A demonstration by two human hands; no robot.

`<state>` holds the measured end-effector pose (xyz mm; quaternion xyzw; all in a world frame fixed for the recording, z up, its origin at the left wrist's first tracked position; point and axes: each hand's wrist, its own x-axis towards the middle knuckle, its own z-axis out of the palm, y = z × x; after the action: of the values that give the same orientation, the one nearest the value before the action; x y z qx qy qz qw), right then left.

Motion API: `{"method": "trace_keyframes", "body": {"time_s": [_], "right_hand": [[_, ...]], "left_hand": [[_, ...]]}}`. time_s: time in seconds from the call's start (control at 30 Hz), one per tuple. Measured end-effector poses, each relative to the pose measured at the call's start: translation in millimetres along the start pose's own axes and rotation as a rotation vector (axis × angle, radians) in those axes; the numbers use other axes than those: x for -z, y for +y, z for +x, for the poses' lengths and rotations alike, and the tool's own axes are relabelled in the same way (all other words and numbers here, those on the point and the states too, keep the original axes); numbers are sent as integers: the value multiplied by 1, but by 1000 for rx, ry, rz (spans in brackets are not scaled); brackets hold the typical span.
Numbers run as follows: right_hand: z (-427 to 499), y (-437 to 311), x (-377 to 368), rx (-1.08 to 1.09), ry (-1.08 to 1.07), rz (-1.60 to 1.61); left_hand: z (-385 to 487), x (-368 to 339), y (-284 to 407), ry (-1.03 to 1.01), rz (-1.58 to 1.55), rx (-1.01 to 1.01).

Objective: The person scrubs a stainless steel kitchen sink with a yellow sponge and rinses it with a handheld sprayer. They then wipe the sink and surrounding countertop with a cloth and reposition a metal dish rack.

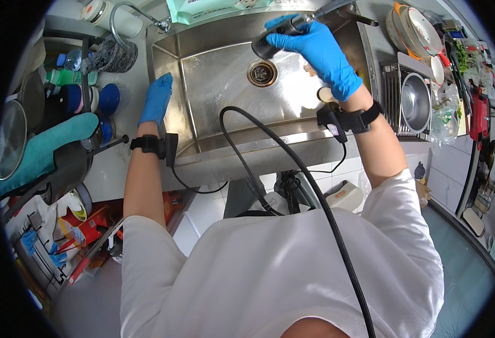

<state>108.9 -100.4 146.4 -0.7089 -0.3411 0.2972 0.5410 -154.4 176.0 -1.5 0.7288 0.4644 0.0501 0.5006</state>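
Note:
My right hand (319,53), in a blue glove, is closed around a dark pull-out faucet spray head (287,31) above the far part of a stainless-steel sink (222,84). The spray head's wide end points down near the sink drain (262,73). My left hand (157,99), also gloved in blue, is at the sink's left wall, with its fingers close together and nothing visible in it. Whether it touches the wall cannot be told. A pale round object (325,94) shows beside my right wrist, partly hidden.
Left of the sink are a dark wet cloth (114,57), blue-lidded jars (108,99) and a pan with a teal cover (44,152). A green plastic package (213,10) lies behind the sink. At right stand stacked bowls (418,31) and a rack holding a metal bowl (415,103).

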Motion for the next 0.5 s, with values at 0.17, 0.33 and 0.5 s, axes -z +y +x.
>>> {"method": "trace_keyframes", "body": {"time_s": [0.17, 0.33, 0.5], "right_hand": [[8, 13, -1, 81, 93, 120], [31, 36, 18, 113, 245, -174], [27, 60, 74, 91, 482, -522]], "left_hand": [[-3, -5, 13, -63, 10, 5], [0, -12, 11, -59, -29, 11], [5, -14, 1, -48, 4, -45]]}}
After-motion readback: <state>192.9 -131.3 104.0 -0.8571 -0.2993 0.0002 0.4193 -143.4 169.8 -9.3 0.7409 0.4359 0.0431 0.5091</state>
